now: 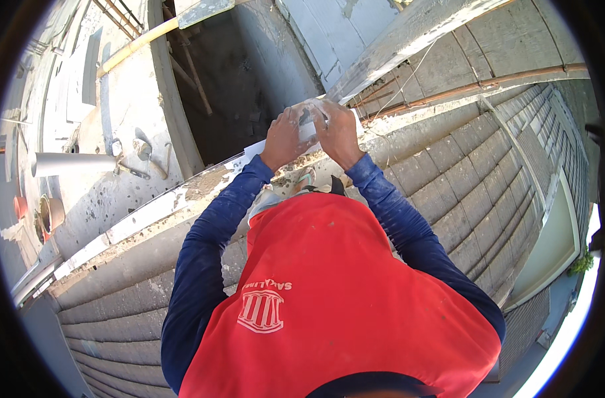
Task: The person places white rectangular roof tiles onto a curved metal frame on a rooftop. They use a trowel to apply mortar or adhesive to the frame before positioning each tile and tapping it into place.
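My left hand (288, 138) and my right hand (339, 131) are close together at the top edge of a wall, fingers bent over a white strip (307, 131). The strip shows between my palms; its exact kind cannot be made out. Pale dust coats my fingers, most thickly on the right hand. The fingertips are mostly hidden on the far side. Just beyond my right hand, a long grey beam (402, 48) slants up to the right. Under my wrists runs the rough, crumbling wall top (209, 184).
Past the wall drops a deep, dark shaft (229, 79). On the left concrete slab lie a white pipe (73, 164), hand tools (143, 154) and an orange bucket (50, 213). A yellow pole (140, 46) crosses above. Grey roof tiles (461, 192) slope behind the wall.
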Action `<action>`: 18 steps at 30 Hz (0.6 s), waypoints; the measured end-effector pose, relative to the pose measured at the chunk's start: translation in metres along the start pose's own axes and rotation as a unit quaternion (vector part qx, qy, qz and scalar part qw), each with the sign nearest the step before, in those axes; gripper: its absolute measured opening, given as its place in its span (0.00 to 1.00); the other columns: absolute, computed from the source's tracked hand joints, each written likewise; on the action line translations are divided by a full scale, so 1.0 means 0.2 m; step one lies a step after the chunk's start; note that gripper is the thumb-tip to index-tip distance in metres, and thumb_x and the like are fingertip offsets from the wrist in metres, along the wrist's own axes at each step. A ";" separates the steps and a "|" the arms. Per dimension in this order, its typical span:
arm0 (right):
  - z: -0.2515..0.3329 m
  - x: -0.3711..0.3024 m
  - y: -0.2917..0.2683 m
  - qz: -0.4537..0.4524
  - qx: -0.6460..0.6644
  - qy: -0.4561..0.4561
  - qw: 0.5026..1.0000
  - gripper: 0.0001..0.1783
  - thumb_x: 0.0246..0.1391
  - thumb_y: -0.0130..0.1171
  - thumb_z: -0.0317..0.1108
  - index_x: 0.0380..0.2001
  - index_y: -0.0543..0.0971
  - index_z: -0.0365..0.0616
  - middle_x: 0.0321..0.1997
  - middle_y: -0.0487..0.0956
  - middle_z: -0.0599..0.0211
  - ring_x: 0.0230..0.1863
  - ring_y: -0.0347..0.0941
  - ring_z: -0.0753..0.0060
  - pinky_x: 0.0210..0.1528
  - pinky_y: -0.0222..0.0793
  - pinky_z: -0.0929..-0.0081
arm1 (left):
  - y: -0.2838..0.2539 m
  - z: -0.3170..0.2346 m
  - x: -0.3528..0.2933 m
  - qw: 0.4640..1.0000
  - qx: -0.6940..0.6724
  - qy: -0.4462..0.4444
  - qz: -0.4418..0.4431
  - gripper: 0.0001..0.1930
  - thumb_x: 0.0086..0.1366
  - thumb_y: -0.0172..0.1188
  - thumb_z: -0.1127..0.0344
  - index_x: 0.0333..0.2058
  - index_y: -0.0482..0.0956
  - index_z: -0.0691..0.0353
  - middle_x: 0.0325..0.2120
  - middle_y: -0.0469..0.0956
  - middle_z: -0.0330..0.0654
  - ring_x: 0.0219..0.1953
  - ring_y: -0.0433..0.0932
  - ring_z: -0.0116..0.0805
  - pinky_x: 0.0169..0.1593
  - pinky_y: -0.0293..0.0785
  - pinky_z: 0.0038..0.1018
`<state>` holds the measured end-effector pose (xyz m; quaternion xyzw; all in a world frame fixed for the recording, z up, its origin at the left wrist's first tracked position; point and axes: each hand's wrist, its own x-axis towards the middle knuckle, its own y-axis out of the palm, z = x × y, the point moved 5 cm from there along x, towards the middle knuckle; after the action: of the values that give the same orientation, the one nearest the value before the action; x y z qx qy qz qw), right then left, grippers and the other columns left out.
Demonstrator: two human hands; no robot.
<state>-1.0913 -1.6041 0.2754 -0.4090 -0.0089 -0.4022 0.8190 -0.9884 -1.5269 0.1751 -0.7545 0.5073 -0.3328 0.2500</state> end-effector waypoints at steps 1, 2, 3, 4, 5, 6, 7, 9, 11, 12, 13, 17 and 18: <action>0.00 0.00 -0.01 -0.005 -0.034 -0.017 0.999 0.11 0.58 0.58 0.29 0.41 0.83 0.36 0.41 0.83 0.49 0.42 0.79 0.44 0.46 0.75 0.56 | 0.02 0.00 0.05 0.999 -0.034 0.006 -0.012 0.34 0.56 0.68 0.57 0.60 0.70 0.64 0.48 0.79 0.52 0.50 0.78 0.56 0.53 0.74 0.42; 0.00 0.00 -0.01 -0.002 -0.029 -0.034 0.999 0.11 0.59 0.57 0.29 0.41 0.83 0.37 0.42 0.83 0.49 0.43 0.79 0.45 0.46 0.75 0.56 | 0.03 0.00 0.12 0.996 -0.081 0.041 -0.018 0.31 0.59 0.66 0.59 0.59 0.72 0.64 0.46 0.79 0.52 0.49 0.78 0.56 0.53 0.74 0.42; 0.01 0.00 0.00 -0.003 -0.025 -0.049 0.998 0.11 0.59 0.57 0.30 0.42 0.83 0.37 0.42 0.83 0.50 0.43 0.79 0.45 0.47 0.75 0.56 | 0.03 0.00 0.18 0.988 -0.132 0.078 -0.023 0.27 0.61 0.64 0.61 0.57 0.74 0.64 0.45 0.80 0.52 0.48 0.78 0.57 0.53 0.75 0.42; 0.01 0.00 0.00 -0.004 -0.019 -0.073 0.997 0.11 0.59 0.57 0.30 0.42 0.83 0.37 0.43 0.82 0.50 0.43 0.79 0.45 0.47 0.75 0.56 | 0.02 -0.01 0.23 0.976 -0.182 0.114 -0.026 0.23 0.63 0.61 0.63 0.56 0.76 0.63 0.44 0.80 0.52 0.48 0.78 0.57 0.53 0.75 0.42; 0.01 0.01 0.00 -0.005 -0.019 -0.070 0.997 0.13 0.59 0.57 0.30 0.45 0.82 0.38 0.43 0.82 0.51 0.44 0.78 0.45 0.48 0.75 0.56 | 0.02 0.01 0.26 0.976 -0.195 0.100 -0.015 0.18 0.64 0.58 0.66 0.52 0.79 0.64 0.44 0.81 0.53 0.46 0.80 0.54 0.51 0.77 0.40; 0.00 0.01 0.00 0.000 -0.017 -0.054 0.998 0.13 0.59 0.57 0.31 0.46 0.82 0.38 0.43 0.81 0.51 0.43 0.78 0.45 0.48 0.75 0.56 | 0.02 0.02 0.29 0.963 -0.258 0.072 0.006 0.18 0.62 0.59 0.68 0.51 0.79 0.65 0.44 0.82 0.51 0.45 0.81 0.49 0.51 0.76 0.36; 0.00 0.01 0.00 0.007 -0.013 -0.047 0.999 0.14 0.59 0.57 0.31 0.46 0.81 0.38 0.42 0.81 0.51 0.43 0.78 0.45 0.47 0.75 0.56 | 0.02 0.04 0.30 0.946 -0.319 0.042 0.026 0.18 0.60 0.61 0.70 0.50 0.79 0.67 0.43 0.83 0.50 0.45 0.82 0.44 0.50 0.76 0.33; 0.01 0.00 -0.02 0.012 -0.010 -0.036 0.999 0.14 0.60 0.57 0.31 0.48 0.80 0.39 0.41 0.80 0.51 0.43 0.78 0.46 0.45 0.75 0.56 | 0.02 0.05 0.34 0.910 -0.412 -0.005 0.045 0.15 0.62 0.61 0.70 0.47 0.80 0.68 0.40 0.83 0.46 0.42 0.83 0.36 0.48 0.77 0.29; 0.03 -0.02 -0.08 -0.029 0.036 -0.046 0.998 0.12 0.60 0.57 0.30 0.46 0.81 0.39 0.40 0.81 0.52 0.41 0.79 0.46 0.44 0.76 0.57 | -0.03 0.03 0.38 0.967 -0.238 0.089 -0.005 0.11 0.70 0.55 0.67 0.45 0.81 0.67 0.36 0.83 0.44 0.38 0.83 0.33 0.44 0.79 0.29; 0.03 -0.04 -0.10 -0.035 0.056 -0.041 0.997 0.12 0.60 0.57 0.30 0.45 0.81 0.39 0.39 0.82 0.53 0.40 0.79 0.46 0.43 0.76 0.57 | -0.05 0.00 0.40 0.981 -0.102 0.163 -0.039 0.12 0.75 0.51 0.66 0.44 0.81 0.67 0.34 0.83 0.44 0.37 0.83 0.32 0.43 0.80 0.29; 0.01 -0.05 -0.14 -0.071 0.066 -0.029 0.995 0.11 0.60 0.57 0.30 0.44 0.81 0.39 0.38 0.82 0.53 0.39 0.79 0.47 0.42 0.76 0.58 | -0.04 0.04 0.45 0.980 -0.173 0.097 -0.029 0.13 0.76 0.51 0.64 0.44 0.80 0.67 0.34 0.83 0.44 0.35 0.83 0.32 0.41 0.81 0.28; -0.25 -0.10 -0.30 -0.173 0.055 0.083 0.980 0.09 0.61 0.55 0.31 0.39 0.82 0.39 0.35 0.84 0.52 0.34 0.82 0.52 0.40 0.75 0.63 | 0.04 0.17 0.62 0.915 -0.396 -0.079 -0.007 0.20 0.77 0.50 0.55 0.43 0.79 0.69 0.31 0.82 0.41 0.29 0.82 0.29 0.38 0.81 0.26; -0.37 -0.10 -0.30 -0.172 0.070 0.153 0.971 0.11 0.62 0.55 0.32 0.40 0.82 0.38 0.35 0.84 0.51 0.34 0.83 0.54 0.40 0.75 0.64 | 0.06 0.18 0.66 0.897 -0.433 -0.090 0.003 0.21 0.77 0.49 0.54 0.43 0.79 0.70 0.31 0.82 0.41 0.29 0.81 0.29 0.37 0.80 0.26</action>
<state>-1.1679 -1.6623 0.2602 -0.2764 0.0185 -0.5934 0.7558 -0.9334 -1.6538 0.1749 -0.8134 0.5790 -0.0095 -0.0558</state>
